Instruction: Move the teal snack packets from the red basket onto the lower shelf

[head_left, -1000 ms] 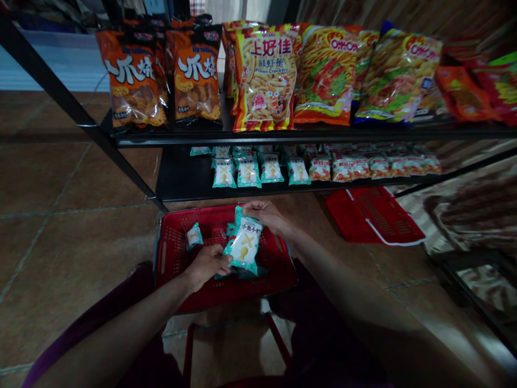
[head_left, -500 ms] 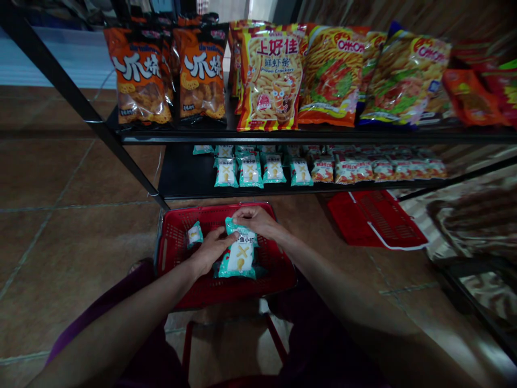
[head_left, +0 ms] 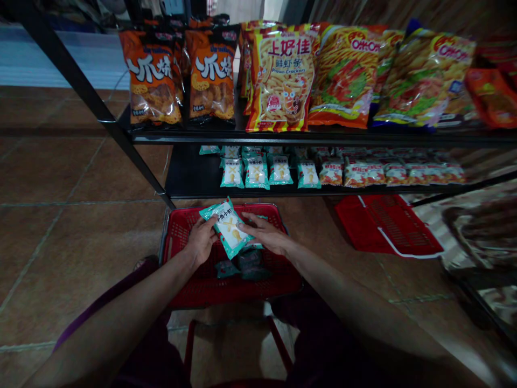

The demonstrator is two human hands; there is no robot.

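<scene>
The left hand pinches a green and white bag near its top left corner, with the thumb on the front. The right hand is on the other side, fingers a bit spread, thumb at the bag's edge. I can't tell if it grips the bag too. The bag is over the red basket, tilted, with its front facing up. Under it, darker packs lie in the basket.

Past the basket is a low shelf. Small green bags stand there in rows, and red and white bags are to their right. The top shelf has orange bags, a yellow bag and more big bags. Another basket is on the floor at the right.
</scene>
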